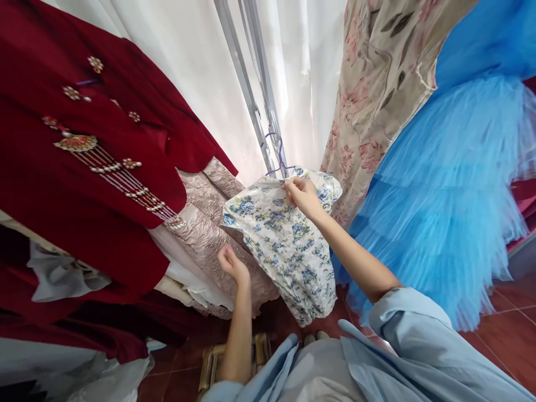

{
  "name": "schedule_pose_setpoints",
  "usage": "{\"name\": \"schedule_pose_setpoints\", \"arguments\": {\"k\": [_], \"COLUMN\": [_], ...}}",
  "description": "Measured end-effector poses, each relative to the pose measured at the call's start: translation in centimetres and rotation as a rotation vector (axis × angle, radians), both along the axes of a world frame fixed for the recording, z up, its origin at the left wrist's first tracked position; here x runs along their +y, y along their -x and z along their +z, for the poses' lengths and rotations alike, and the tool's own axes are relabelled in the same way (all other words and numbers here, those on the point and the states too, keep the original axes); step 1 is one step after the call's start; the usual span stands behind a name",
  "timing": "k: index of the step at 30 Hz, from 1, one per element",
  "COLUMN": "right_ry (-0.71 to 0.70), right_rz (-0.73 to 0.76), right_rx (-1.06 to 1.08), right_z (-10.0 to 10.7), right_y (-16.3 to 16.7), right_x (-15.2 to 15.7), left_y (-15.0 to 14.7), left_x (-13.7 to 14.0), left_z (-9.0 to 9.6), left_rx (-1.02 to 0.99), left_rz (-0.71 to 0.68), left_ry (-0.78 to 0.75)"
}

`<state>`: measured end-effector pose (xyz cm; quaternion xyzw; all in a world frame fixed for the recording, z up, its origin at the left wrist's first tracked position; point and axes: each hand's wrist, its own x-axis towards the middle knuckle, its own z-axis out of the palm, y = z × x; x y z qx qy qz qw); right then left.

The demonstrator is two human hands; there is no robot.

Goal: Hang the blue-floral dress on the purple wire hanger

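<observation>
A white short-sleeved top [274,234] printed with blue flowers hangs in the centre on a purple hanger [281,153]. The hanger's hook is up against a grey metal stand [247,67]. At the neckline, my right hand [304,195] pinches the top's fabric between thumb and fingers. My left hand [233,263] is off the garment, to the left of its lower part. Its fingers curl into a loose fist, slightly blurred, with nothing visible in them.
To the left hang a dark red velvet garment [125,234] with beaded ornaments and a pink brocade garment [209,218]. On the right are a beige floral dress [364,106] and a blue tulle dress [435,206]. A white curtain [167,56] hangs behind; a gold-coloured object [213,363] stands on the tiled floor.
</observation>
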<state>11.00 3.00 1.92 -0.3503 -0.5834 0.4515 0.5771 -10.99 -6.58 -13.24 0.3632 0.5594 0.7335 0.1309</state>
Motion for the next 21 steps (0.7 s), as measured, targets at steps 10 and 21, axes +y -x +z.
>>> {"name": "schedule_pose_setpoints", "arguments": {"k": [10, 21], "right_ry": [-0.094, 0.179], "right_rz": [-0.048, -0.234], "right_rx": [-0.075, -0.307], "right_z": [-0.2, -13.9], "right_y": [-0.6, 1.6], "right_x": [-0.1, -2.4], "left_y": [-6.6, -4.1], "left_x": [9.7, 10.6], "left_z": [19.4, 19.5], "left_rx": [1.397, 0.855], "left_rz": [-0.432, -0.286], "left_ry": [-0.126, -0.3]}}
